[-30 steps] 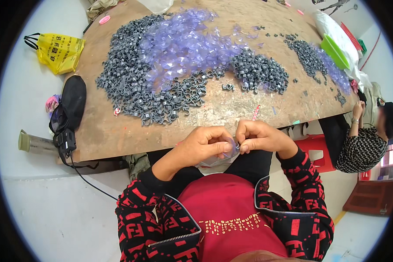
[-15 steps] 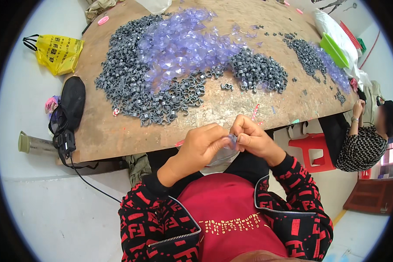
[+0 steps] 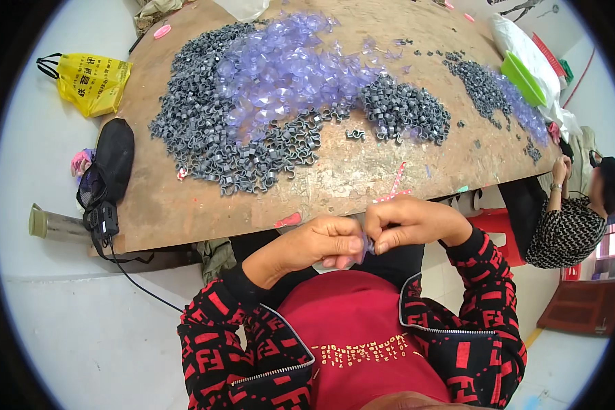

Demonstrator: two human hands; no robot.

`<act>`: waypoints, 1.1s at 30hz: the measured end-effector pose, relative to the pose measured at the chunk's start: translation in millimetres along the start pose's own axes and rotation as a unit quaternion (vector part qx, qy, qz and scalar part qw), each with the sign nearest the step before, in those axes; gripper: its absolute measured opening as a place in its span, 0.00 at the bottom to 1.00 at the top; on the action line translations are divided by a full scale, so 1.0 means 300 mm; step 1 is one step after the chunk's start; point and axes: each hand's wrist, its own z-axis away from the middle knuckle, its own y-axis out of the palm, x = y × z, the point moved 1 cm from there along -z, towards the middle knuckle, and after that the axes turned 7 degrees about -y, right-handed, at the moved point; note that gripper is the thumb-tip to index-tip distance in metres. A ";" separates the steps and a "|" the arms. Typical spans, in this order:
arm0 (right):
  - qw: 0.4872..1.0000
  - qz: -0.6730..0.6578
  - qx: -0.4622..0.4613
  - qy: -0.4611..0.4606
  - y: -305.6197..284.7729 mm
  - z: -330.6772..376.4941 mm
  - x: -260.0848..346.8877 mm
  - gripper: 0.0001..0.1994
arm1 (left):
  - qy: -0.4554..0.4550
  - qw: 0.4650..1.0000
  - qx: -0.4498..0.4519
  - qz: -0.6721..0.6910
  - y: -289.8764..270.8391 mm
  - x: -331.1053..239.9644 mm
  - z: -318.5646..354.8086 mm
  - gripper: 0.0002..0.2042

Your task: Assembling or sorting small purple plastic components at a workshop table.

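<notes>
Just past the table's near edge, over my lap, both hands meet around one small clear purplish plastic suction cup (image 3: 367,246). My left hand (image 3: 314,243) is closed, its thumb and curled fingers gripping the cup. From the other side my right hand (image 3: 413,222) pinches thumb and forefinger against the cup's end. A small dark bit shows between those fingertips, too hidden to name. On the table lie a large heap of clear purplish suction cups (image 3: 287,72) and heaps of grey curved plastic clips (image 3: 205,113). Another pile of grey clips (image 3: 403,109) lies right of the cups.
The wooden table (image 3: 348,178) has red scraps (image 3: 288,220) near its edge. At the far right are more clips (image 3: 482,85) and a green basin (image 3: 523,78). A yellow bag (image 3: 92,82) and black bag (image 3: 113,160) are at left. Another person (image 3: 567,225) sits right, by a red stool (image 3: 499,232).
Both hands have moved down toward my lap, the right wrist bending and its elbow swinging outward. The suction cup stays between them.
</notes>
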 end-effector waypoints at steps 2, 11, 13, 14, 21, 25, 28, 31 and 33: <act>0.994 -0.075 -0.075 0.013 0.015 0.003 -0.038 0.11 | 0.053 0.997 -0.060 0.012 -0.009 0.007 -0.011 0.10; 0.940 -0.250 -0.231 -0.027 0.095 0.022 -0.150 0.13 | 0.217 0.913 -0.195 -0.284 -0.009 -0.040 -0.009 0.09; 0.972 -0.154 -0.178 -0.012 0.048 0.029 -0.118 0.12 | 0.123 0.965 -0.135 -0.186 -0.019 -0.035 -0.003 0.09; 0.991 -0.057 -0.123 0.004 0.035 0.027 -0.101 0.11 | 0.027 0.994 -0.072 -0.083 -0.021 -0.027 -0.001 0.10; 0.980 -0.128 -0.152 0.032 0.039 0.018 -0.089 0.09 | 0.088 0.991 -0.094 -0.024 -0.025 0.019 -0.025 0.10; 0.940 -0.213 -0.266 -0.033 0.092 0.006 -0.141 0.09 | 0.186 0.964 -0.191 0.023 -0.004 0.019 -0.031 0.06; 0.941 -0.201 -0.270 -0.026 0.091 0.000 -0.150 0.10 | 0.176 0.959 -0.211 0.072 -0.001 0.016 -0.027 0.06; 0.952 -0.185 -0.244 -0.012 0.075 -0.002 -0.122 0.11 | 0.176 0.956 -0.226 0.071 0.001 0.014 -0.026 0.06; 0.956 -0.185 -0.226 -0.010 0.066 0.004 -0.119 0.12 | 0.163 0.962 -0.198 0.095 -0.004 0.022 -0.028 0.05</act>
